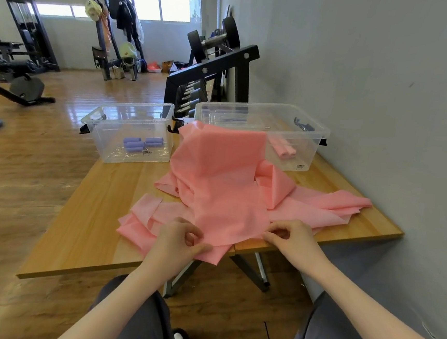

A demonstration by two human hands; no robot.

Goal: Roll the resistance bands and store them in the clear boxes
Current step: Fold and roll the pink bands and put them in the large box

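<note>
Gym tabletop [99,212] first: our left hand [175,242] and right hand [290,238] pinch the pink band's [223,185] near edge. We think rolling starts now; next we curl it tight.

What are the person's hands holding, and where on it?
Both the left hand and right hand pinch the near edge of the pink stretchy resistance band.

The front wall of the right clear box [294,148] is partly covered by the draped pink band [224,180]; the pink rolls [285,149] inside are blurred, their number unclear. Both forearms are cut off at the bottom edge; box labels are too small to be read
</note>
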